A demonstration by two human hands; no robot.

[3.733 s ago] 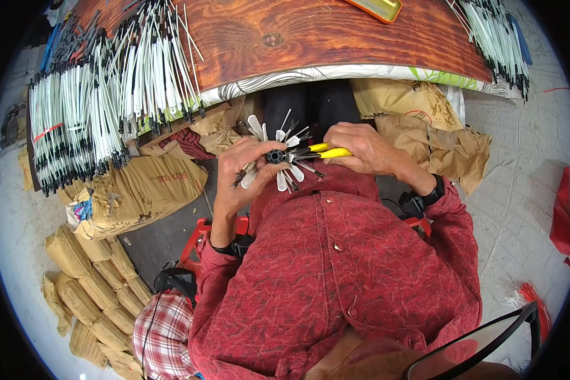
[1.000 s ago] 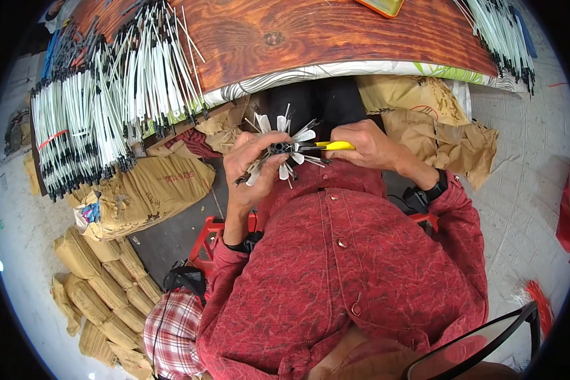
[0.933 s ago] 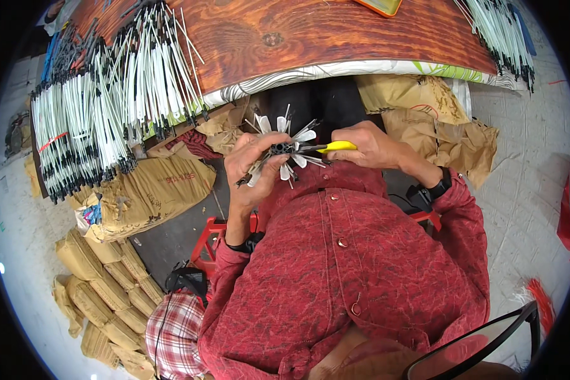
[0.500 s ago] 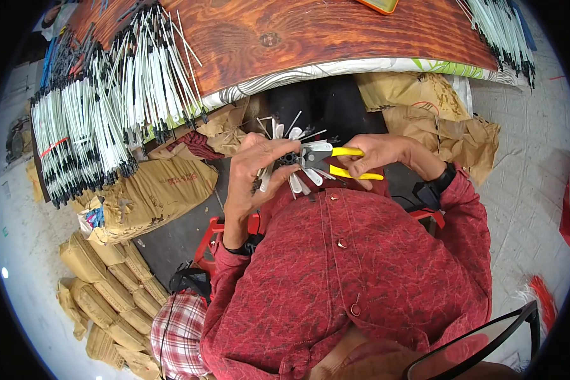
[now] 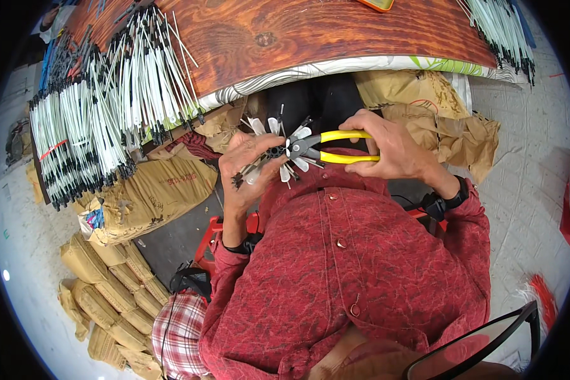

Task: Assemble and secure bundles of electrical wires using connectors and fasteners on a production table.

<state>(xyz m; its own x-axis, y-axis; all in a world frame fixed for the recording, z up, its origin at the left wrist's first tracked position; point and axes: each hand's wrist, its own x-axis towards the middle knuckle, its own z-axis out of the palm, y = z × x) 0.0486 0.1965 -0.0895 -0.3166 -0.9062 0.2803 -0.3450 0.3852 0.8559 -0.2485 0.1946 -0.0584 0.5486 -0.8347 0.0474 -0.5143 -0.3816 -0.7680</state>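
Note:
Just in front of my red shirt, my left hand is closed around a black round hub with white ribs, its white and dark pieces fanning outward around the fingers. My right hand grips pliers with yellow handles, thumb side on the upper handle and fingers at the lower one. The pliers' handles are spread apart. Their dark metal head lies against the hub beside my left fingertips. Exactly what sits between the jaws is too small to tell.
A wooden table with a patterned cloth edge spans the far side. Bundles of white rods with black ends hang over its left; another bundle is at far right. Brown paper sacks lie below. A person's checked sleeve shows lower left.
Both hands and the hub have shifted slightly left. The pliers have swung up a little, and my right fingers have spread wider on the handles.

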